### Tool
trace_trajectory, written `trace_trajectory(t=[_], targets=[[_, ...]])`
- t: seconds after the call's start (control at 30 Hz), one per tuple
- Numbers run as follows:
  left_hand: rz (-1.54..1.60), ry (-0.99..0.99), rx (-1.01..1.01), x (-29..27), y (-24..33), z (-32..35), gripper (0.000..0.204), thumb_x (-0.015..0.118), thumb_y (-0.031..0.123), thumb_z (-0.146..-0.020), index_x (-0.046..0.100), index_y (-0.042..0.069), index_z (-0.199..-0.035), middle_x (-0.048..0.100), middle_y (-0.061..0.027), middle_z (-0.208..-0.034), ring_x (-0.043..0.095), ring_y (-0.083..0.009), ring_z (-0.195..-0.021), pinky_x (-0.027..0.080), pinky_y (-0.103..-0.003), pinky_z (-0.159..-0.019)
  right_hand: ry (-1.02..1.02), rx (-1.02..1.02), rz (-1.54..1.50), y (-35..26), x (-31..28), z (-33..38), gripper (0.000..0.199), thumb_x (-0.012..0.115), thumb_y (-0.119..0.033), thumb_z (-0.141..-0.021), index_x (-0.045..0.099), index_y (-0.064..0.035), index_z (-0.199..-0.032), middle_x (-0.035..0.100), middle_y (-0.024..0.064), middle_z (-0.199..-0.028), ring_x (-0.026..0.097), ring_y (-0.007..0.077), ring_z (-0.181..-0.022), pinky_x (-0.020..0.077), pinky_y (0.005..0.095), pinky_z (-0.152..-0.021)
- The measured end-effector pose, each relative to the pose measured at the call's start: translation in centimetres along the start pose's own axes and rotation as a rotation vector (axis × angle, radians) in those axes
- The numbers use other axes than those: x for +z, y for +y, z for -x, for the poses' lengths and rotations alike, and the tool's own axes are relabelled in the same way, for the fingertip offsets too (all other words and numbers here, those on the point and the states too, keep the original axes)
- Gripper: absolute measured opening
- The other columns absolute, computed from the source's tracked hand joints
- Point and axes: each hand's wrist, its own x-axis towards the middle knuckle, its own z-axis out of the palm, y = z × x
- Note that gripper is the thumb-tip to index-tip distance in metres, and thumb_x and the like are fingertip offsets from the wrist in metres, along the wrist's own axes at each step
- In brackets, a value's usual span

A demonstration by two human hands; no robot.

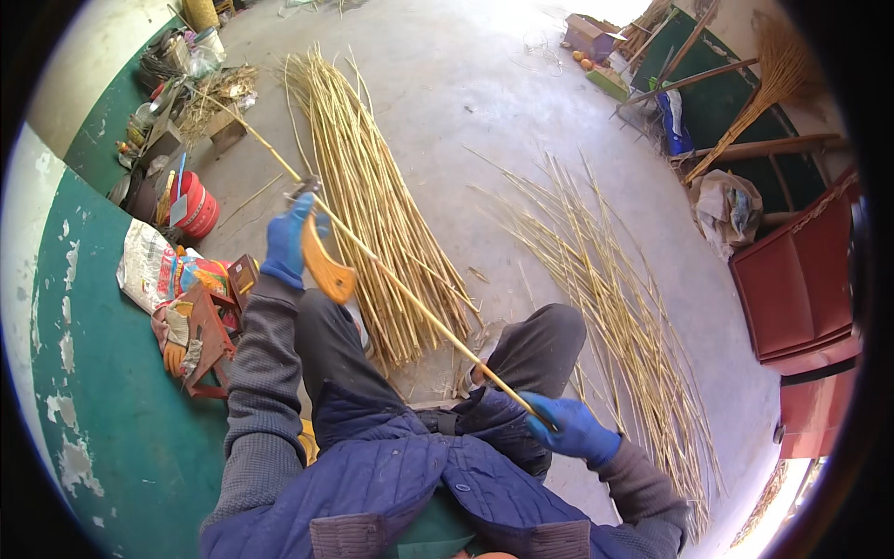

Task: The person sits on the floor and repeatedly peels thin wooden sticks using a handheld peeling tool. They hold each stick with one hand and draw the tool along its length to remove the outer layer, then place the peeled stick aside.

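My left hand (pixel 287 244), in a blue glove, grips a knife with a curved orange wooden handle (pixel 326 268); its blade meets a long thin yellow stalk (pixel 400 289). The stalk runs diagonally from my right hand (pixel 570 429), also blue-gloved and closed on its near end by my right knee, up to a bushy tip (pixel 219 93) at the far left. I sit with both knees raised, in dark trousers and a blue padded vest.
A bundle of yellow stalks (pixel 368 205) lies on the concrete floor ahead, a looser spread (pixel 615 298) to the right. A red bucket (pixel 197 207), bags and a small wooden stool (pixel 207 337) stand at left. Red furniture (pixel 801 279) and a broom (pixel 773 74) are at right.
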Motion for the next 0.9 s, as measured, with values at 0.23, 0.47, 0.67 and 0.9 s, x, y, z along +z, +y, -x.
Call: trace_trajectory(t=[0.23, 0.47, 0.67, 0.9], targets=[[0.088, -0.228, -0.166, 10.9, -2.9, 10.2, 0.053, 0.072, 0.034, -0.095, 0.059, -0.006, -0.128, 0.067, -0.0136, -0.104, 0.071, -0.0200, -0.079, 0.062, -0.028, -0.061, 0.351, -0.171, -0.023, -1.4, 2.1, -20.0, 0.027, 0.059, -0.021, -0.098, 0.056, -0.0073, -0.121, 0.067, 0.0214, -0.079, 0.067, 0.0407, -0.068, 0.0532, 0.0510, -0.061], [0.073, -0.234, -0.142, 8.0, -4.6, 9.2, 0.050, 0.071, 0.035, -0.096, 0.061, -0.003, -0.128, 0.066, -0.0138, -0.110, 0.070, -0.0196, -0.081, 0.062, -0.028, -0.064, 0.175, -0.128, 0.245, -1.1, 4.2, -17.2, 0.017, 0.058, -0.020, -0.098, 0.052, -0.0083, -0.109, 0.064, 0.0168, -0.069, 0.064, 0.0384, -0.060, 0.0488, 0.0512, -0.052], [0.064, 0.117, 0.017, -6.8, -1.1, -2.4, 0.045, 0.074, 0.039, -0.094, 0.067, 0.004, -0.121, 0.066, -0.0064, -0.094, 0.068, -0.0166, -0.077, 0.058, -0.028, -0.066, -0.072, -0.164, 0.277, 0.3, 1.0, -2.1, 0.016, 0.068, -0.018, -0.088, 0.059, -0.0107, -0.099, 0.056, 0.0101, -0.062, 0.057, 0.0322, -0.052, 0.0427, 0.0435, -0.049], [-0.057, 0.219, 0.211, -22.7, 3.7, -8.7, 0.049, 0.070, 0.041, -0.097, 0.061, 0.010, -0.134, 0.065, -0.0041, -0.110, 0.065, -0.0157, -0.092, 0.055, -0.030, -0.079, 0.012, 0.077, 0.503, 7.8, -1.5, 13.7, 0.004, 0.063, -0.012, -0.084, 0.060, -0.0107, -0.085, 0.056, 0.0123, -0.062, 0.062, 0.0338, -0.068, 0.0469, 0.0464, -0.075]])
